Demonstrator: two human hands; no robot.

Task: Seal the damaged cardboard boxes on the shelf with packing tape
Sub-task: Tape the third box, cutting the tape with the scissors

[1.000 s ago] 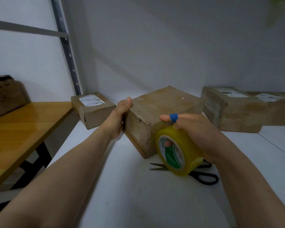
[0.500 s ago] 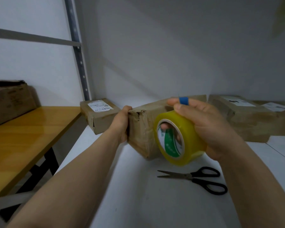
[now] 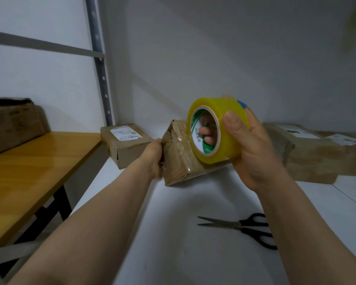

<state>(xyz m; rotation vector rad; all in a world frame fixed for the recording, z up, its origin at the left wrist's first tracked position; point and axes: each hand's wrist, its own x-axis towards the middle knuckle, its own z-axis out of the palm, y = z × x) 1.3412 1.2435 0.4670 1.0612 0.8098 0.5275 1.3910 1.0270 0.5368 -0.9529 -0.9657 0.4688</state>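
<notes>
Broadly, the white shelf (image 3: 173, 254) fills the view, with a wooden table (image 3: 29, 171) at nine o'clock. Two big boxes (image 3: 308, 157) lie at three o'clock of the torn box (image 3: 179, 161), which sits mid-shelf (its near corner crumpled, clear film across one face). A small box (image 3: 127, 145) lies at its ten o'clock. The left hand (image 3: 152, 155) is closed round its left edge. The right hand (image 3: 253, 153) clasps the tape (image 3: 230, 124) at the box's one o'clock, thumb on the rim, fingers through the core. Scissors (image 3: 247, 225) lie at five o'clock.

Print on box label (image 3: 124, 134), tape core (image 3: 195, 138): illegible.
</notes>
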